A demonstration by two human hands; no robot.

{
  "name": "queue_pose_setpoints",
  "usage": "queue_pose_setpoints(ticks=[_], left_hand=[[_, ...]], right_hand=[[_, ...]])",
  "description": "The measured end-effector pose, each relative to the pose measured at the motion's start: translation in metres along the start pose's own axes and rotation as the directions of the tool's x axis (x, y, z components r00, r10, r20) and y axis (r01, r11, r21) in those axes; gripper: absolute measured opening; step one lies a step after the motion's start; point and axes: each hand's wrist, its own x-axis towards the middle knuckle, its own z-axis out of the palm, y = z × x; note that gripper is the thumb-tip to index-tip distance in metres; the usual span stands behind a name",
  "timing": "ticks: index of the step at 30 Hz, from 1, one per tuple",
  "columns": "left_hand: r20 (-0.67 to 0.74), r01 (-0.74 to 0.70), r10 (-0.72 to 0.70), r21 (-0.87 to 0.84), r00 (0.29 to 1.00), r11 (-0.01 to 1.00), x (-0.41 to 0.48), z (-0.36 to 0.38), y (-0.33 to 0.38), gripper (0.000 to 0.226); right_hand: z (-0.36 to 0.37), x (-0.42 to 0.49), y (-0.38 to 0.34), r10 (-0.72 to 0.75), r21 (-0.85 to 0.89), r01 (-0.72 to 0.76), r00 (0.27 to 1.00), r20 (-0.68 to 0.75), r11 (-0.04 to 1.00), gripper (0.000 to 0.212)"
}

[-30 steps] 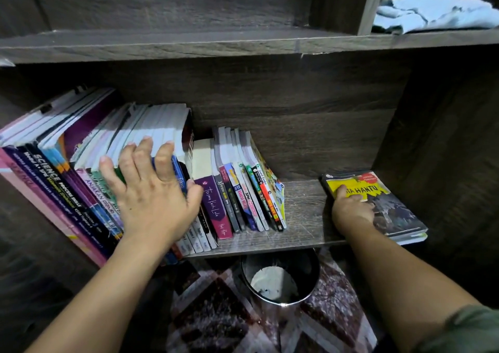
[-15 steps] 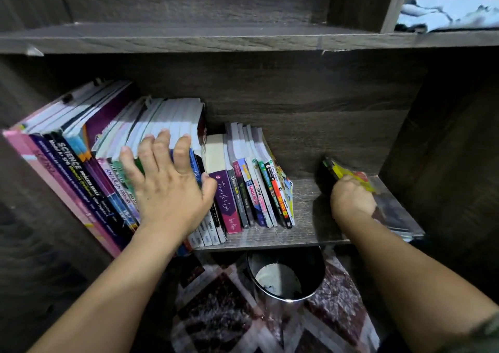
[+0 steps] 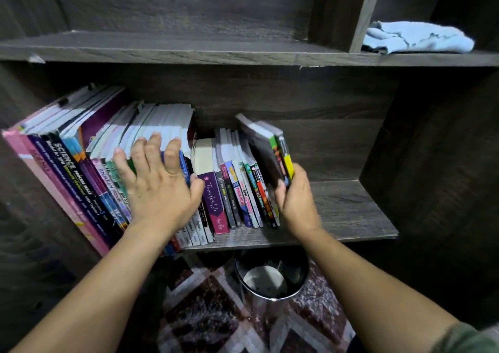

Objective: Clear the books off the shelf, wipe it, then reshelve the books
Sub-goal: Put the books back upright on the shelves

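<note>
A row of books leans leftward on the dark wooden shelf, filling its left and middle. My left hand presses flat against their spines with fingers spread. My right hand grips the lower end of a thin yellow-and-black book, holding it upright against the right end of the row. The right part of the shelf board is bare. A light blue cloth lies crumpled on the upper shelf at the right.
A shiny metal bin stands on a patterned rug below the shelf's front edge. A vertical divider splits the upper shelf. Dark cabinet walls close in both sides.
My right hand picked the yellow book up from lying flat at the shelf's right end, tipped it upright and carried it left to the row. My left hand stayed on the spines.
</note>
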Motion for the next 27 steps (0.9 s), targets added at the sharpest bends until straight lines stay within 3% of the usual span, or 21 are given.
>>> queue_pose_setpoints(ticks=[3,7,11,15,19,23,27], left_hand=[[-0.015,-0.004,0.004,0.0,1.0,1.0,0.0,0.001,-0.001,0.066],[-0.021,0.003,-0.003,0.016,1.0,1.0,0.0,0.001,0.0,0.067],[-0.02,-0.003,0.002,-0.009,1.0,1.0,0.0,0.002,0.0,0.068],[-0.034,-0.013,0.012,-0.036,0.999,0.999,0.0,0.0,-0.002,0.068],[-0.035,-0.013,0.011,-0.055,0.999,0.998,0.001,0.001,-0.002,0.066],[-0.048,-0.008,0.004,-0.081,0.999,0.997,0.002,0.004,-0.001,0.065],[-0.121,-0.028,0.015,-0.108,0.993,0.994,0.001,0.009,-0.005,0.064]], right_hand=[[0.022,-0.01,0.02,0.101,0.077,-0.113,0.984,0.147,0.991,0.043],[0.034,-0.021,0.039,0.267,0.094,-0.315,0.901,0.341,0.944,0.05],[0.02,-0.009,0.043,0.321,0.067,-0.399,0.816,0.48,0.914,0.063],[0.012,-0.015,0.06,0.378,-0.118,-0.383,0.732,0.567,0.916,0.118],[0.02,-0.019,0.068,0.337,-0.114,-0.327,0.783,0.523,0.938,0.143],[0.036,-0.017,0.05,0.289,-0.025,-0.327,0.794,0.535,0.945,0.15],[0.055,-0.018,0.04,0.32,0.081,-0.423,0.786,0.529,0.903,0.148]])
